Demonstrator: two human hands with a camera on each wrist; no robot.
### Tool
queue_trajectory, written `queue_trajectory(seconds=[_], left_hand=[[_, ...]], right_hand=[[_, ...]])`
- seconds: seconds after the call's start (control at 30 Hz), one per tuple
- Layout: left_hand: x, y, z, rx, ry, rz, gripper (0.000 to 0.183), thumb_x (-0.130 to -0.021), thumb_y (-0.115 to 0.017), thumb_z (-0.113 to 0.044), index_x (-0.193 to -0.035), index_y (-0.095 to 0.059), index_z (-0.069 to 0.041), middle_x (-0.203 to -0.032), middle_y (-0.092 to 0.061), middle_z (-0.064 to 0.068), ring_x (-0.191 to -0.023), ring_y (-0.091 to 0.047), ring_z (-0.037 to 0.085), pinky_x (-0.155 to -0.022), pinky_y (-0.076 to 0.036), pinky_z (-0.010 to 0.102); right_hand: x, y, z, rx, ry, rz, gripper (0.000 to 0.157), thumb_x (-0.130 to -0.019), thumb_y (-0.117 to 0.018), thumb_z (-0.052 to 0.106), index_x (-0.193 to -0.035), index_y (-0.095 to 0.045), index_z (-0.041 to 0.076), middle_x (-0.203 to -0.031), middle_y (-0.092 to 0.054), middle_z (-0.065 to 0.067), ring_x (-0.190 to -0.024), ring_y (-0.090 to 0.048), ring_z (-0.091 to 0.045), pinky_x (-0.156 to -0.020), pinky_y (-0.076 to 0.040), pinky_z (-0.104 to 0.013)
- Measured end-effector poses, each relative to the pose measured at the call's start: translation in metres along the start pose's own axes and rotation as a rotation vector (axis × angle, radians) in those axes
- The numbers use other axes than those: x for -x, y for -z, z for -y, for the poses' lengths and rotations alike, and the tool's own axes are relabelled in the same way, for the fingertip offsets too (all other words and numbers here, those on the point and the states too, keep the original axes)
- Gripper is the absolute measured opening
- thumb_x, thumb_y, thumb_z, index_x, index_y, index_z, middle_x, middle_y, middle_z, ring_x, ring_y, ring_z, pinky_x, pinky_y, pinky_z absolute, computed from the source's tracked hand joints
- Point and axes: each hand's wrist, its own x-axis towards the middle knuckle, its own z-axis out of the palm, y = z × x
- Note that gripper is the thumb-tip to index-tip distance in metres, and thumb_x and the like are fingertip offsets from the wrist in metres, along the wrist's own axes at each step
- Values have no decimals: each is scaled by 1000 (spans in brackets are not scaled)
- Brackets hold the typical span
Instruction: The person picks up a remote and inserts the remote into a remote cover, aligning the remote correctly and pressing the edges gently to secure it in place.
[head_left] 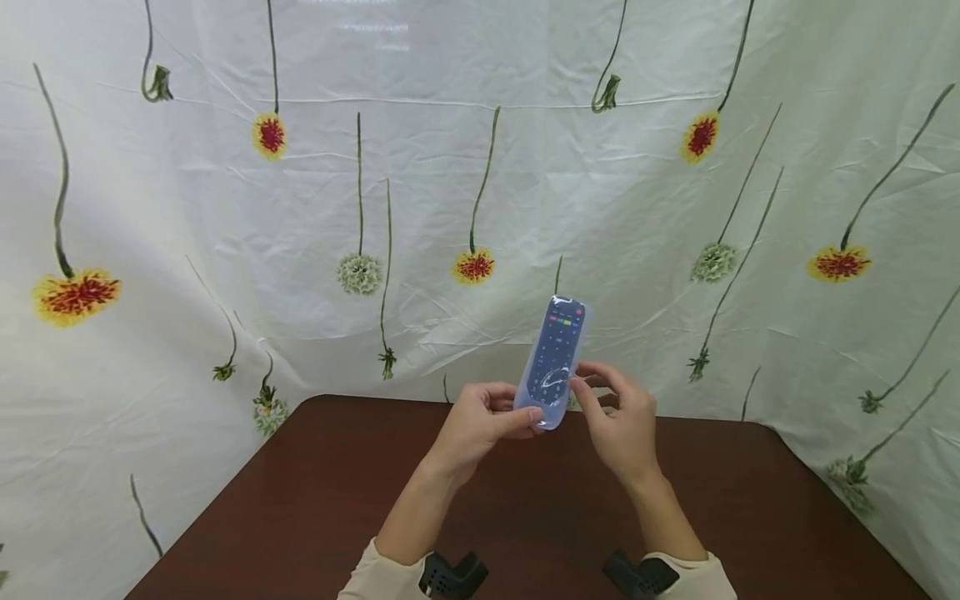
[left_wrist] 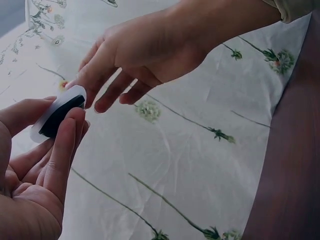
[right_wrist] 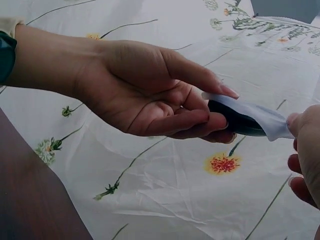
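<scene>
Pale sleeves (head_left: 386, 575) are nearest the head camera, at seven and five o'clock from the remote (head_left: 555, 354), with black blocks (head_left: 453, 575) on the wrists. The remote is dark, with a clear, whitish cover (right_wrist: 270, 123) around it. It is up in the air between the two hands, with its top leaning just past twelve o'clock. Small buttons (head_left: 557, 340) show through, with a row of bright ones near the top and a red one in the top right corner.

At eight o'clock, the left hand (head_left: 483, 421) is clamped on the remote, thumb on the front and fingers behind. At four o'clock, the right hand (head_left: 621, 408) has its thumb and pointing finger together on the cover's edge. Its other fingers are bent.

Below, toward six o'clock, is a dark brown table (head_left: 540, 508). Behind hangs a white cloth (head_left: 600, 192) with flowers on it. A red and yellow flower (head_left: 701, 136) is at one o'clock, and fluffy white balls (head_left: 359, 273) are at ten and two.
</scene>
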Motion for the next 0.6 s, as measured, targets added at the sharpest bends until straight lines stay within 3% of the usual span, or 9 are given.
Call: queue_trajectory(seconds=[0.13,0.23,0.33,0.43,0.6], left_hand=[[0,1,-2,6,-3,-5,32,-91,-78,-3,-115,-68,17,-95,-75,20,-79,-75,21,-78,-61,41],[-1,2,-2,13,2,-9,32,-91,-78,-4,-113,-68,17,-93,-75,19,-78,-75,21,-77,-61,39],[-1,2,-2,29,8,-12,32,-91,-78,-5,-112,-68,17,-91,-75,18,-78,-75,21,-76,-61,37],[-1,1,-2,55,17,-11,32,-91,-77,-3,-112,-67,18,-91,-75,18,-77,-75,21,-75,-61,36],[-1,1,0,112,47,17,31,-92,-74,-2,-111,-65,21,-90,-74,16,-76,-75,20,-74,-61,34]], right_hand=[[-1,-1,-4,139,252,-16,36,-81,-80,-14,-113,-75,0,-111,-71,-12,-91,-69,-27,-62,-57,-23],[-2,-1,-6,205,360,23,37,-81,-77,-15,-113,-76,2,-117,-69,-13,-100,-66,-31,-75,-55,-30],[-2,-1,-8,243,386,68,36,-82,-73,-15,-112,-77,4,-121,-69,-12,-106,-64,-34,-86,-49,-37],[-1,-1,-8,266,378,92,36,-80,-74,-14,-111,-77,3,-121,-70,-12,-108,-63,-35,-90,-48,-37],[0,-1,-7,288,407,66,43,-71,-82,-17,-109,-78,4,-117,-72,-10,-105,-65,-34,-88,-51,-39]])
